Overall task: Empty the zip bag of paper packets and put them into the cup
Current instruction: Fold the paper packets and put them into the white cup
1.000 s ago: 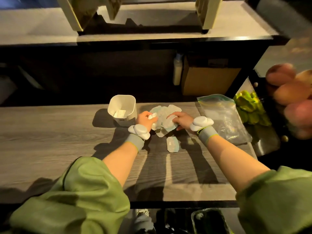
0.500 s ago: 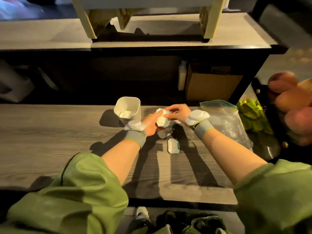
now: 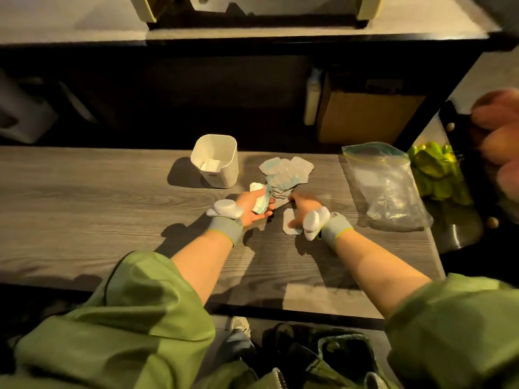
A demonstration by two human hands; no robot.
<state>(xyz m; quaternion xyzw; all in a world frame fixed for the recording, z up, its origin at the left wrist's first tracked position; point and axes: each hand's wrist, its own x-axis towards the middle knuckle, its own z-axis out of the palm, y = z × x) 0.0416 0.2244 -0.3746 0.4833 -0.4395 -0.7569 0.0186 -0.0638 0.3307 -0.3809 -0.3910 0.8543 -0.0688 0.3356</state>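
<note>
A white cup [image 3: 216, 161] stands on the grey wooden table [image 3: 84, 209], with one packet lying in its bottom. Just right of it lies a loose pile of pale paper packets [image 3: 286, 171]. My left hand [image 3: 252, 206] grips a small bundle of packets [image 3: 261, 199], palm up, in front of the cup. My right hand [image 3: 302, 210] rests fingers-down over a single packet [image 3: 289, 224] on the table; whether it pinches that packet is hidden. The clear zip bag [image 3: 384, 186] lies flat at the right.
A green leafy item [image 3: 438, 169] sits past the table's right edge, next to a blurred finger [image 3: 500, 130] near the lens. A cardboard box [image 3: 368, 113] and a white bottle [image 3: 311, 96] stand in the dark shelf behind. Dark bags lie on the floor below the front edge.
My left hand pulled back from the pile holding a bundle of packets. My right hand dropped from that bundle to the lone packet nearer me. The pile shows uncovered.
</note>
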